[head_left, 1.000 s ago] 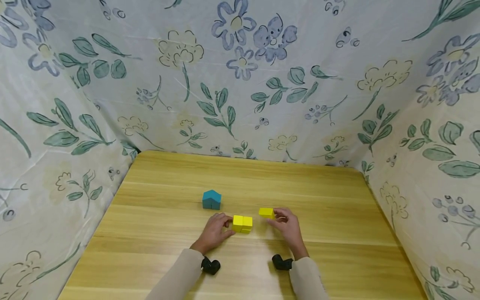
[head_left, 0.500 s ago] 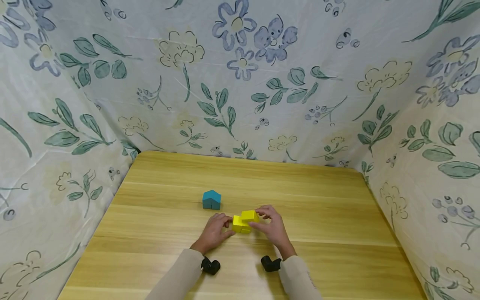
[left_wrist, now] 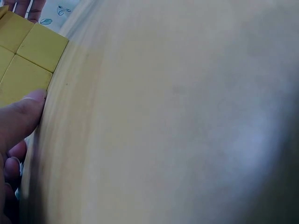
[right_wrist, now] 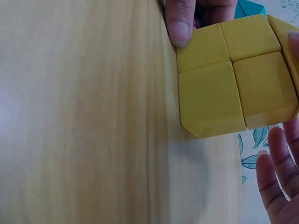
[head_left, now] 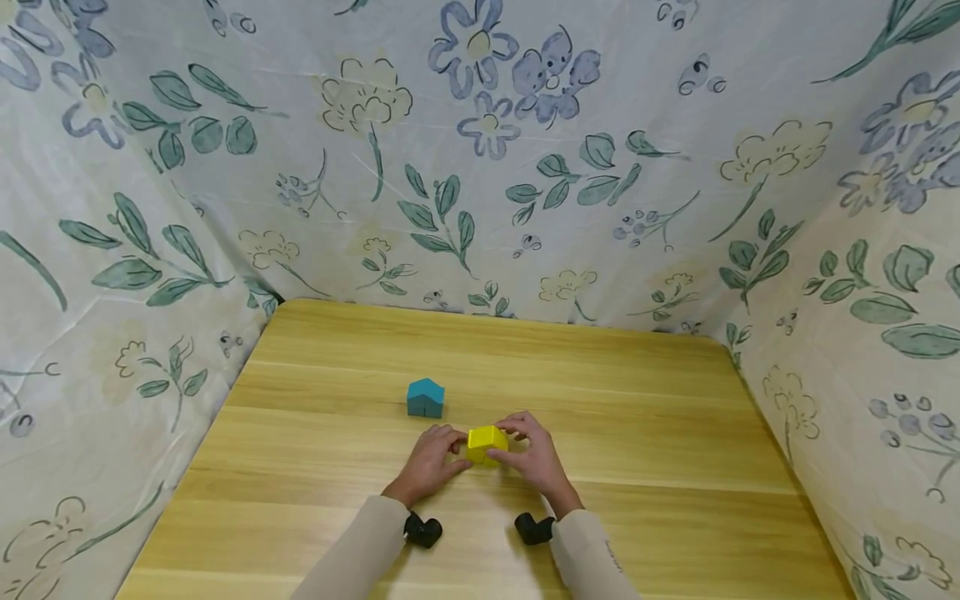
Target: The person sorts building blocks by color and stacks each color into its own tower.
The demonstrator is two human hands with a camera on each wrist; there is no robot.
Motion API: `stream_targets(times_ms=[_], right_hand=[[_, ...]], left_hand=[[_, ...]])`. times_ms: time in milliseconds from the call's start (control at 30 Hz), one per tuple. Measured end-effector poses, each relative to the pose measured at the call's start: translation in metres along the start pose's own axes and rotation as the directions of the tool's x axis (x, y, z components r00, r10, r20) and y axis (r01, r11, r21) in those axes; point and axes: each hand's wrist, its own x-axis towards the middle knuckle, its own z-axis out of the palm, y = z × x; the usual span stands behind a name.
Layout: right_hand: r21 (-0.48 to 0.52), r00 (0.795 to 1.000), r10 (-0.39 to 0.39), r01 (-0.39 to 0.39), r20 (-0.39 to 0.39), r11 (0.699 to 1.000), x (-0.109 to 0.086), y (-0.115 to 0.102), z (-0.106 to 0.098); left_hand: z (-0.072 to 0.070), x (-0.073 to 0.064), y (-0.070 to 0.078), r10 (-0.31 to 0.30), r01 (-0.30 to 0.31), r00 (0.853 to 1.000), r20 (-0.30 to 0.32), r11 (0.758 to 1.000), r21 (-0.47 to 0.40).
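My left hand (head_left: 427,465) grips the left side of a small stack of yellow blocks (head_left: 476,454) on the table, thumb at the front. My right hand (head_left: 534,458) pinches another yellow block (head_left: 487,437), which lies on top of the stack. The right wrist view shows the stack's front as yellow block faces (right_wrist: 210,98) fitted together, one with a cut corner. There the top block (right_wrist: 286,42) has a slanted outline and the right thumb covers part of it. In the left wrist view, my left thumb (left_wrist: 23,114) presses the lower edge of the yellow faces.
A blue house-shaped block piece (head_left: 425,400), with a seam down its front, stands behind the left hand. The wooden table (head_left: 637,392) reaches back to a flowered cloth (head_left: 480,208) that hangs on three sides. Black wrist devices (head_left: 423,530) sit at both cuffs.
My right hand has carried the yellow block leftward from beside the stack and lowered it onto the top. The left hand has stayed at the stack. The blue piece has not moved.
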Motion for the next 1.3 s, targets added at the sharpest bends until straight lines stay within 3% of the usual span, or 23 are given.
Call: stream_targets(times_ms=[467,700,800,1133,1300], right_hand=[[-0.058,1.000,0.019,-0.018,0.017,0.998,0.002,0.002,0.006],[-0.075,1.000,0.002,-0.001,0.005,0.997,0.010,0.047,0.010],[-0.078,1.000,-0.013,0.014,0.016,0.997,0.010,0.050,0.008],[-0.054,0.999,0.027,-0.025,0.025,0.998,0.011,0.049,0.010],[-0.036,0.999,0.036,-0.035,0.033,0.999,0.008,0.028,0.008]], left_hand=[[-0.002,0.000,0.003,-0.023,0.023,1.000,0.017,1.000,-0.007],[-0.002,0.000,0.003,-0.007,0.007,1.000,0.006,1.000,0.005],[-0.003,0.000,0.003,-0.005,0.005,1.000,0.006,1.000,0.002],[-0.003,0.001,0.003,-0.016,0.016,1.000,0.018,1.000,-0.005],[-0.003,0.001,0.004,-0.018,0.018,1.000,0.019,1.000,-0.005]])
